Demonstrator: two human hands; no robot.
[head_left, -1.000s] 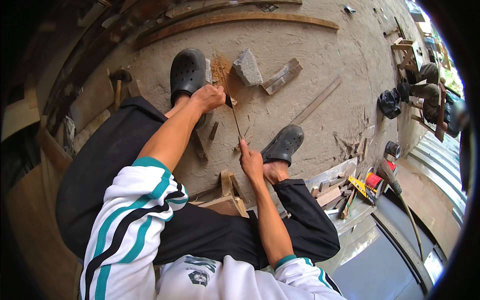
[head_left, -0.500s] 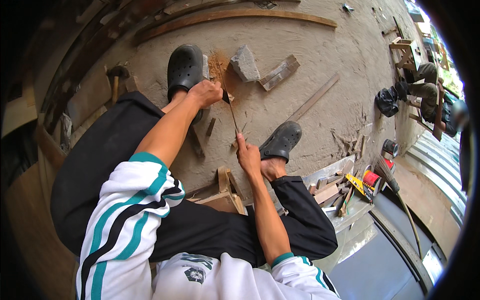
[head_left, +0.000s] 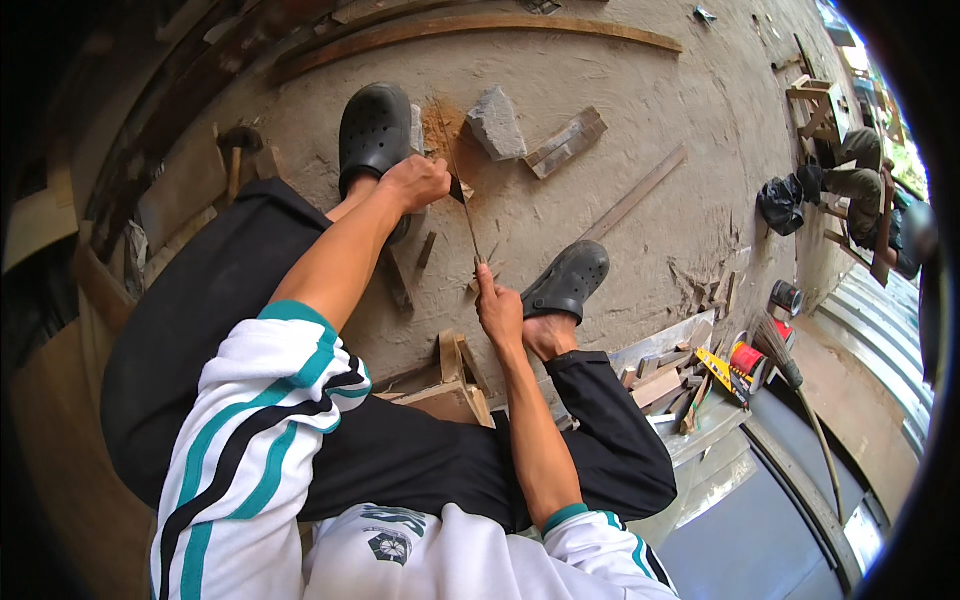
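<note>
two black clogs [head_left: 375, 135] (worn), one grey stone [head_left: 495, 122] — one broom [head_left: 778, 345]

floor [head_left: 620, 130]: rough, matt concrete
clogs [head_left: 372, 130]: matt black plastic, holed
stick [head_left: 470, 230]: thin pale wood, splintery
block [head_left: 496, 122]: grey rough stone, at 12 o'clock
offcuts [head_left: 660, 385]: raw wood, at 4 o'clock
trousers [head_left: 200, 330]: matt black cloth

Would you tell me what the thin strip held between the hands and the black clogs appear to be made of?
The thin strip looks like split bamboo or wood: pale, matt, slender, with shavings beneath. The black clogs look like moulded foam or rubber: dull finish, one-piece form, perforated uppers. The left hand and right hand grip the strip's ends.
</note>
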